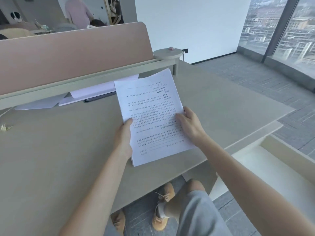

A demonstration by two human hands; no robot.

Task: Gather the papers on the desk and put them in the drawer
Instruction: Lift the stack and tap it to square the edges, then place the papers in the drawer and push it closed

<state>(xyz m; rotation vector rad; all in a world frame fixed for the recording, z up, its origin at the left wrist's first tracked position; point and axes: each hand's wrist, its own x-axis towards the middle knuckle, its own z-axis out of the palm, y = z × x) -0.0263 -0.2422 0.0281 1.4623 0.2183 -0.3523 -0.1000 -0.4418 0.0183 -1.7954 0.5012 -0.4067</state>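
Head view: a printed paper stack [150,116] is held above the desk [59,142], pinched at its edges by the left hand [123,138] and right hand [189,126].

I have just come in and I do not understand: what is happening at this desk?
A person is gathering papers. Both hands, left hand and right hand, hold a printed stack above the desk. More sheets lie by the divider. An open drawer waits at the right, with nothing visible in it.
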